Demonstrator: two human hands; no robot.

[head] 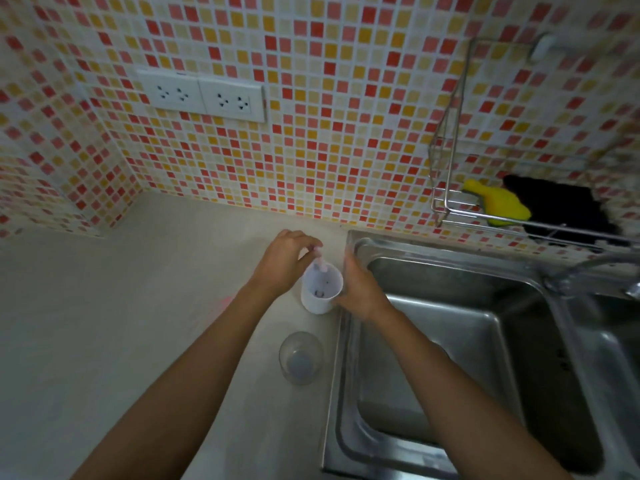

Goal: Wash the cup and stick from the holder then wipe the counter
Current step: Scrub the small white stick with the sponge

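A white holder (320,299) stands on the pale counter (138,306), just left of the sink rim. My left hand (285,259) pinches the top of a thin white stick (318,263) that leans inside the holder. My right hand (360,289) grips the holder's right side. A clear glass cup (300,358) stands upright on the counter nearer to me, between my forearms, and neither hand touches it.
A steel sink (450,341) fills the right side, with a faucet (588,271) at its far right. A wire rack (485,216) on the tiled wall holds a yellow sponge (502,206) and a black cloth (561,206). Wall sockets (202,95) sit upper left.
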